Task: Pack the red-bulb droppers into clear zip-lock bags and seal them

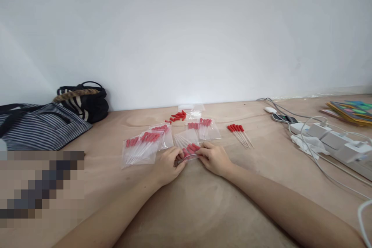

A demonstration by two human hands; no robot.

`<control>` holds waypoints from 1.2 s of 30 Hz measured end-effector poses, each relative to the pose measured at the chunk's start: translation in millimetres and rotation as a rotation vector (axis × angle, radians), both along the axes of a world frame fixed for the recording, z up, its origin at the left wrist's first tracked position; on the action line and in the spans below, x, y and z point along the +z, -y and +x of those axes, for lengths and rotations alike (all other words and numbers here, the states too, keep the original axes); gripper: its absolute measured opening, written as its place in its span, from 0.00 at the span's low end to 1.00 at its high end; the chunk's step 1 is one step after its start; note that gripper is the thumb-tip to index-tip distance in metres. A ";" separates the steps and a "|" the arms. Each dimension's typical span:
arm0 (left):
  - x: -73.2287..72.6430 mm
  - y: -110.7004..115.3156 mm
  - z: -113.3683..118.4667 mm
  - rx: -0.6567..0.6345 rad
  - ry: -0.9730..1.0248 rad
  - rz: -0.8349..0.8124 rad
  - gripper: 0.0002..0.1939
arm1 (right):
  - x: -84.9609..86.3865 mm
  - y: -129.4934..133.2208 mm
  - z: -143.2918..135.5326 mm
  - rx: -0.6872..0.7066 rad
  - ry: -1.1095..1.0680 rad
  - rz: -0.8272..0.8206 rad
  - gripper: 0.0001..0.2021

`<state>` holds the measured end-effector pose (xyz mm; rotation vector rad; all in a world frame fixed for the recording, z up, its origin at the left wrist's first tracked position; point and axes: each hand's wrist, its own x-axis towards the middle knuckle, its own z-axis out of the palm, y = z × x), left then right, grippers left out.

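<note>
My left hand (171, 164) and my right hand (214, 158) pinch the near edge of a clear zip bag (186, 139), one at each side. Inside it lie several red-bulbed droppers (190, 149), bulbs towards me and thin pale stems pointing away. To the left, filled zip bags (141, 155) overlap, the closest one beside my left hand. Another filled bag (210, 130) lies just beyond my right hand. A row of loose droppers (240, 135) rests on the table to the right of that hand. My fingertips cover part of the bag's edge.
Behind the bags are a pile of loose red bulbs (178, 116) and pale stems on a clear bag (194, 112). A power strip (334, 143) with chargers and cables, a tissue (310, 145) and a dark device (283, 118) occupy the right. Striped (43, 126) and black (95, 104) bags stand left.
</note>
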<state>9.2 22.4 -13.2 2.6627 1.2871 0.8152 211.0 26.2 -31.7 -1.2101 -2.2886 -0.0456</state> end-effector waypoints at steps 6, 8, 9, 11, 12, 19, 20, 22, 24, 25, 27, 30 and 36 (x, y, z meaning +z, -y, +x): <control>0.1 -1.8 -22.2 -0.285 -0.080 0.177 0.08 | -0.2 -5.9 27.2 0.258 0.030 0.181 0.10; -1.1 -3.4 -25.0 -0.313 -0.163 0.267 0.13 | 0.5 -9.2 31.6 0.275 0.090 0.263 0.10; -1.5 -3.9 -25.2 -0.315 -0.196 0.293 0.15 | 0.8 -10.9 32.2 0.273 0.123 0.303 0.11; -1.7 -4.5 -24.1 -0.299 -0.217 0.309 0.16 | 1.4 -14.2 30.5 0.265 0.189 0.382 0.12; -1.5 -4.5 -23.2 -0.287 -0.207 0.305 0.16 | 1.6 -15.7 28.8 0.264 0.222 0.424 0.12; -1.4 -5.6 -22.6 -0.274 -0.119 0.309 0.13 | 4.4 -18.8 19.4 0.382 0.321 0.638 0.15; -1.4 -6.0 -23.1 -0.268 -0.123 0.353 0.12 | 4.7 -18.4 19.3 0.381 0.312 0.649 0.15; -0.7 -6.9 -23.8 -0.256 -0.161 0.465 0.11 | 4.9 -17.4 19.7 0.370 0.290 0.667 0.16; 0.5 -7.4 -23.5 -0.258 -0.227 0.569 0.09 | 4.5 -16.1 20.3 0.349 0.266 0.682 0.15; 1.0 -7.5 -23.0 -0.261 -0.260 0.607 0.08 | 4.0 -15.4 20.8 0.336 0.257 0.686 0.15; 1.8 -7.8 -21.6 -0.265 -0.292 0.669 0.08 | 2.9 -13.5 21.9 0.304 0.242 0.691 0.15; 2.2 -8.9 -19.8 -0.291 -0.278 0.753 0.09 | 1.9 -10.5 23.9 0.279 0.219 0.722 0.13; 6.2 -10.6 -17.6 -0.380 -0.278 0.846 0.10 | 3.5 -8.8 21.6 0.326 0.202 0.847 0.07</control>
